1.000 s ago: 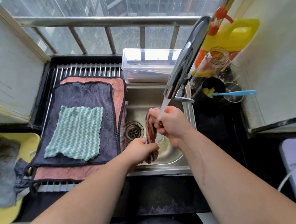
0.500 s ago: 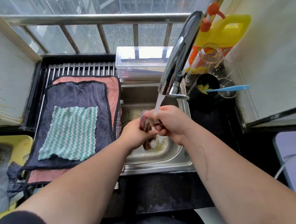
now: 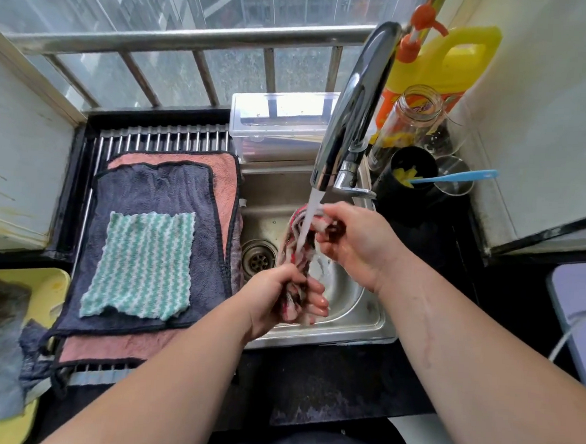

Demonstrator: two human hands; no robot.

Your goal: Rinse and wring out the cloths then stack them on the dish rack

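Apart now, where half a second ago they nearly touched, the hands stretch the red-striped cloth (image 3: 292, 245) above the sink (image 3: 329, 337). The left hand (image 3: 280, 300) has dropped toward the sink's near rim, fingers curled round the cloth's lower end. The right hand (image 3: 352, 242) pinches the upper end over the sink's middle, under water running from the faucet (image 3: 355, 105). Left of the sink, the dish rack (image 3: 166, 137) carries a pink cloth (image 3: 219, 172), a dark blue cloth (image 3: 156, 189) and a green-striped cloth (image 3: 141, 264), stacked.
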